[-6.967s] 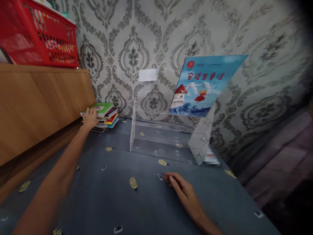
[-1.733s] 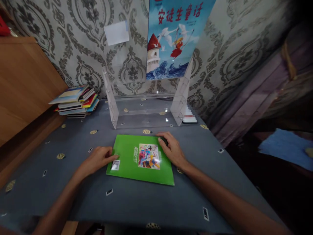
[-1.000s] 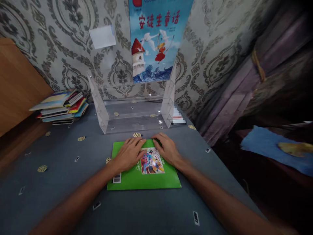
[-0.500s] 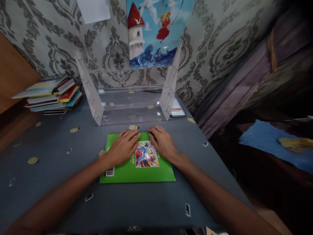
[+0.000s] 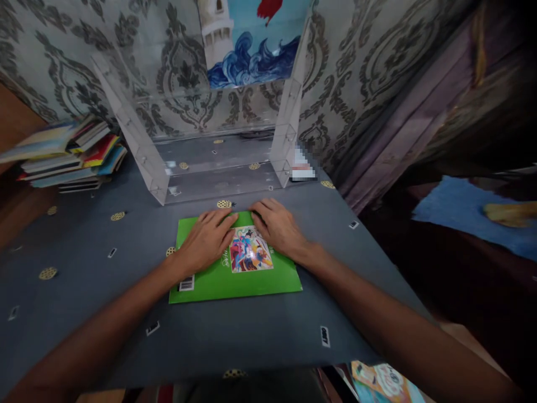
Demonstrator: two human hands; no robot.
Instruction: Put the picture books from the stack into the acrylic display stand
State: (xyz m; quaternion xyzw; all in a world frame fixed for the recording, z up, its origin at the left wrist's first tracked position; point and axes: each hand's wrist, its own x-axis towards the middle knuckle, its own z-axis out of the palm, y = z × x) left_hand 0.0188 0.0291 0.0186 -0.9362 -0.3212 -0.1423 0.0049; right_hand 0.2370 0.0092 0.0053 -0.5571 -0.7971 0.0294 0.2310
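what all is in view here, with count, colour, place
table: 1, grey, centre
book: 1, green, on table
book stack: 1, multicoloured, left
rack: 1, clear, table's far side
picture book: 1, blue, upper rack
pixelated item: 1, white, right of rack
cabinet: 1, brown, left
wall: 1, patterned grey, behind
curtain: 1, purple, right
cloth: 1, blue, right
unclear item: 1, yellow, on cloth
printed item: 1, multicoloured, bottom edge
left hand: 1, bare, on book
right hand: 1, bare, on book

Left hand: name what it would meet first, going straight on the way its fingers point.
Probably the right hand, across a narrow gap; depth is unclear, so the left hand might just slip past.
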